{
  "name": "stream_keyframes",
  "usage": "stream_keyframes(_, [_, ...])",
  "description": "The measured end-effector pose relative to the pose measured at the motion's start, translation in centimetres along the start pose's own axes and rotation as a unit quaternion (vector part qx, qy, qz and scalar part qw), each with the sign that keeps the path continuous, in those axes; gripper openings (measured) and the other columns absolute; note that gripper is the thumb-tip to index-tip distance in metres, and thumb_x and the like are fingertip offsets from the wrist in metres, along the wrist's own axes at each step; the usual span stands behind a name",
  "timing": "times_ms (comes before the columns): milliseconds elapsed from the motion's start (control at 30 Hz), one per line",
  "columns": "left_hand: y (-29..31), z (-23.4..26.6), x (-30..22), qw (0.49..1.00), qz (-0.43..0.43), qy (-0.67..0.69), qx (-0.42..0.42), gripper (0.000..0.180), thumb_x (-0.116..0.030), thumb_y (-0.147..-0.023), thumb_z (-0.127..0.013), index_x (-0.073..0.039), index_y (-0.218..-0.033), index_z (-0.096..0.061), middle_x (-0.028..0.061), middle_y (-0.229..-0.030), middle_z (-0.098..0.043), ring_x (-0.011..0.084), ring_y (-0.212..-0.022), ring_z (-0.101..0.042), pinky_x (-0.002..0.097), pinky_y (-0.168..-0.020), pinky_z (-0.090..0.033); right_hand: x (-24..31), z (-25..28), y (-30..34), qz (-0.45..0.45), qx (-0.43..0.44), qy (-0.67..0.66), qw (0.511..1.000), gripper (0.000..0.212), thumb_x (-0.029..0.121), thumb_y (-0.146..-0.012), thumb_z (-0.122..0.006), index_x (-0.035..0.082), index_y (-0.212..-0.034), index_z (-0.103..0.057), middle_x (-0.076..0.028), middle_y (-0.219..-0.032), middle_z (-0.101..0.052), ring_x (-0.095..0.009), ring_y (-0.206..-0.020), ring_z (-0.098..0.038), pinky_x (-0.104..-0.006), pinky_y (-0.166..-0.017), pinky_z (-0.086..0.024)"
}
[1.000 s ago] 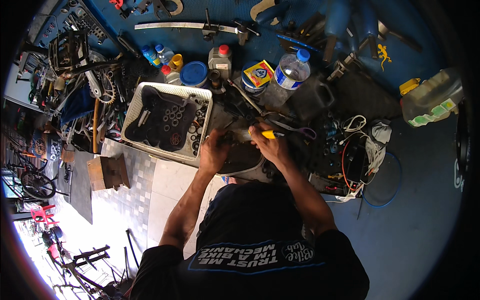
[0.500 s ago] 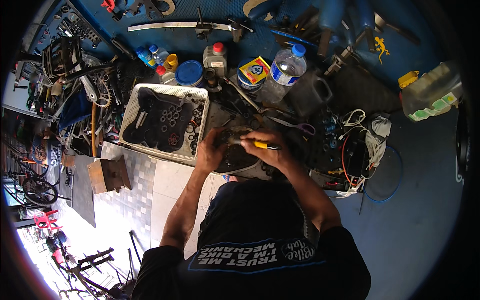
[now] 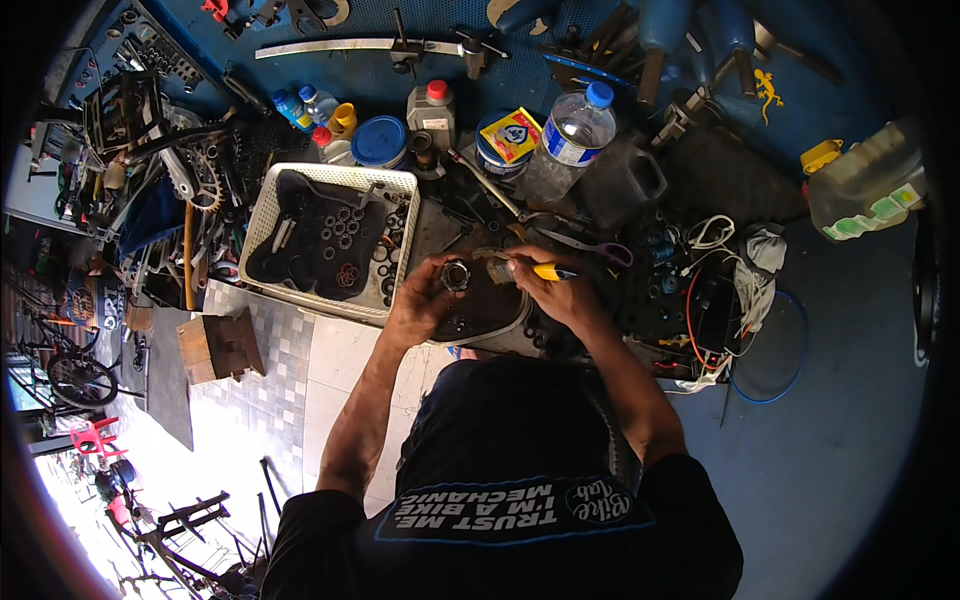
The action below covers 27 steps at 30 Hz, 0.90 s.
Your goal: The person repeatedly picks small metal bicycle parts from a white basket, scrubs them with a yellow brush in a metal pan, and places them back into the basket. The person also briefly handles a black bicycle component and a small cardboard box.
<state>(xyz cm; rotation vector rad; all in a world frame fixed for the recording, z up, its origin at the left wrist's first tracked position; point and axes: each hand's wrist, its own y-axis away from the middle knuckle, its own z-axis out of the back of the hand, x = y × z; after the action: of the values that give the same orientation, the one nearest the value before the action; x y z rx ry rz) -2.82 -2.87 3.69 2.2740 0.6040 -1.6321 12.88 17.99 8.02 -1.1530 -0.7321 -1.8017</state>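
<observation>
In my left hand [image 3: 422,302] is a round metal ring-shaped part [image 3: 456,276], gripped at its side by the fingers, its open face turned up. My right hand [image 3: 562,298] is closed around a brush [image 3: 549,271] with a yellow and black handle. The brush head points left, a short way apart from the ring part. Both hands are over a shallow tub [image 3: 524,318] with dark, dirty contents. What lies inside the tub is too dark to make out.
Left of the tub, a white plastic basket [image 3: 262,208] holds bearings, rings and small parts on a dark cloth. Purple-handled scissors [image 3: 618,254] lie beyond my right hand. A clear bottle [image 3: 578,135], a grey jug [image 3: 431,118] and blue-lidded tubs [image 3: 379,141] stand behind.
The brush has moved right, away from my left hand. The ring part, hidden before, now shows in my left fingers, tilted upward.
</observation>
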Motion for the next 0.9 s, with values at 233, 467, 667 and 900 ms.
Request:
stream_keyframes(233, [-0.2, -0.6, -1.2, 1.0, -0.007, 0.007, 0.009, 0.052, 0.015, -0.098, -0.064, -0.004, -0.145, -0.058, 0.012, -0.158, -0.056, 0.0195, -0.145, -0.053, 0.0336, -0.117, -0.047, -3.0, -1.2, 1.4, 0.016, 0.062, -0.029, 0.998, 0.029, 0.017, -0.105, -0.073, 0.005, -0.132, -0.071, -0.009, -0.101, -0.079, -0.013, -0.087, -0.074, -0.0311, -0.077, -0.059])
stream_keyframes(467, [-0.3, -1.1, -2.4, 0.991, 0.027, -0.131, 0.001, 0.056, 0.014, -0.095, -0.065, -0.005, -0.147, -0.058, 0.0117, -0.151, -0.062, 0.0194, -0.137, -0.06, 0.0345, -0.112, -0.05, -4.7, -2.0, 2.4, 0.113, 0.071, 0.145, 0.98, 0.036, 0.022, -0.093, -0.084, 0.006, -0.121, -0.069, -0.013, -0.106, -0.078, -0.028, -0.092, -0.078, -0.0364, -0.077, -0.059])
stream_keyframes(667, [-0.1, -0.3, -2.0, 0.959, -0.002, -0.283, -0.005, 0.055, 0.008, -0.093, -0.07, -0.005, -0.146, -0.061, 0.0129, -0.138, -0.069, 0.0222, -0.124, -0.068, 0.035, -0.104, -0.054, -1.9, -0.7, 0.3, 0.083, -0.02, 0.089, 0.992, 0.019, 0.022, -0.093, -0.08, 0.006, -0.102, -0.076, -0.012, -0.091, -0.079, -0.03, -0.084, -0.079, -0.0386, -0.071, -0.059])
stream_keyframes(900, [-0.2, 0.5, -1.5, 0.938, 0.06, -0.341, 0.007, 0.055, 0.0, -0.092, -0.077, -0.003, -0.145, -0.062, 0.0175, -0.135, -0.07, 0.0295, -0.127, -0.068, 0.0381, -0.107, -0.053, 2.8, -0.6, -1.0, 0.192, 0.041, 0.016, 0.98, 0.023, 0.019, -0.095, -0.082, 0.006, -0.112, -0.079, -0.011, -0.096, -0.079, -0.024, -0.09, -0.078, -0.0365, -0.079, -0.06])
